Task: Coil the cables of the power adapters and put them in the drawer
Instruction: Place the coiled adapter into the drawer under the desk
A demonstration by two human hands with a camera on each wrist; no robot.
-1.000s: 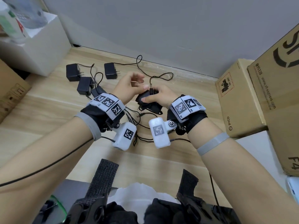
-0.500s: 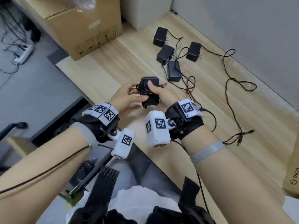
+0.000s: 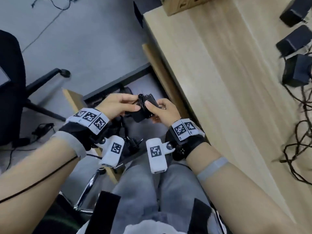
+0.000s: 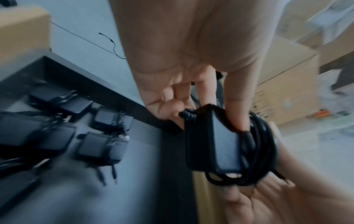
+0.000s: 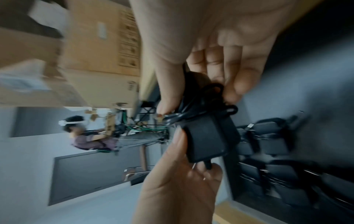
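Both hands hold one black power adapter [image 3: 143, 108] with its cable wound round it, above the open drawer [image 3: 116, 81] left of the wooden table [image 3: 211, 81]. My left hand [image 3: 135, 102] pinches the adapter's left end. My right hand [image 3: 151, 108] grips the right end, thumb on top. The left wrist view shows the adapter [image 4: 210, 136], its cable coil [image 4: 258, 151] and the drawer's dark wall [image 4: 95, 84]. Several coiled adapters [image 4: 91, 145] lie inside. In the right wrist view the adapter [image 5: 208, 136] sits between both hands.
Three loose adapters [image 3: 294, 43] and a tangle of black cables [image 3: 300, 141] lie on the table at the right. A cardboard box [image 3: 182, 4] stands at its far end. An office chair [image 3: 10, 81] is on the left. Another seated person [image 5: 86, 136] is far off.
My view has swung left from the tabletop to the drawer. Both hands have carried the wound adapter off the table edge to above the open drawer.
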